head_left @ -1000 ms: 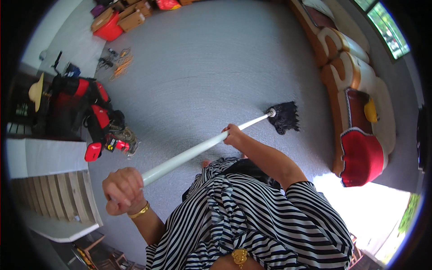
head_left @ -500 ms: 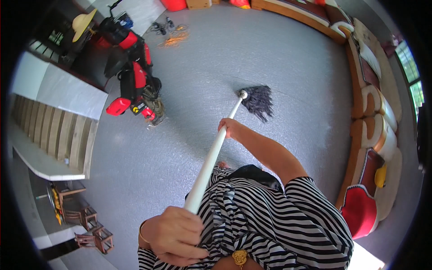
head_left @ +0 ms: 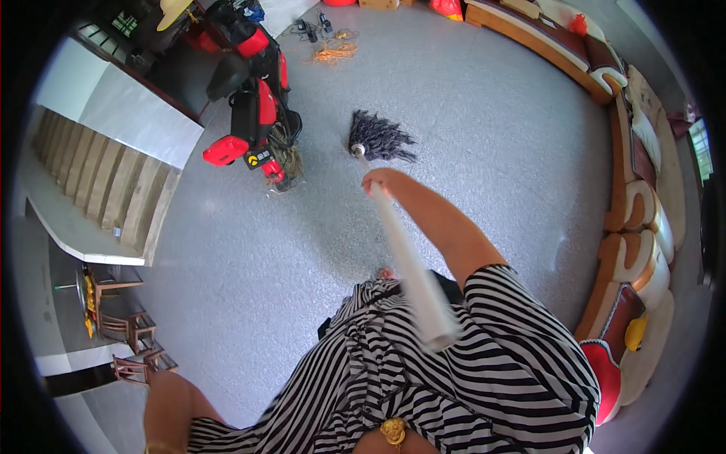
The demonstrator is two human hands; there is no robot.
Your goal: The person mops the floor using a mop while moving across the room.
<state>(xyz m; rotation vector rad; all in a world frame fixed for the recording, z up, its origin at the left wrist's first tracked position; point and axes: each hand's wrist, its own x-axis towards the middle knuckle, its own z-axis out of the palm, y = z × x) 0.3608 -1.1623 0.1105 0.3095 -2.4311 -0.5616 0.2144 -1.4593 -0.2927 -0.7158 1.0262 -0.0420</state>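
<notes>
My right hand (head_left: pixel 382 181) is wrapped round the white mop handle (head_left: pixel 412 265), fairly low on it. The handle slants up toward me, and its blurred upper end is free in front of my striped clothing. On the grey floor beyond the hand, the dark, stringy mop head (head_left: pixel 384 138) lies spread to the right of its round socket. My left forearm (head_left: pixel 178 408) is at the lower left, away from the handle. A bracelet shows at the picture's edge there, and the left hand itself is out of view.
A red and black scooter (head_left: pixel 261 113) stands left of the mop. Orange cord (head_left: pixel 335 51) lies on the floor farther back. Stairs (head_left: pixel 113 181) and wooden chairs (head_left: pixel 125 325) are on the left; a long wooden-framed sofa (head_left: pixel 618 174) curves along the right.
My left hand has let go of the handle's upper end and dropped out of view at the lower left. That end has swung right, while the mop head has shifted left and farther away.
</notes>
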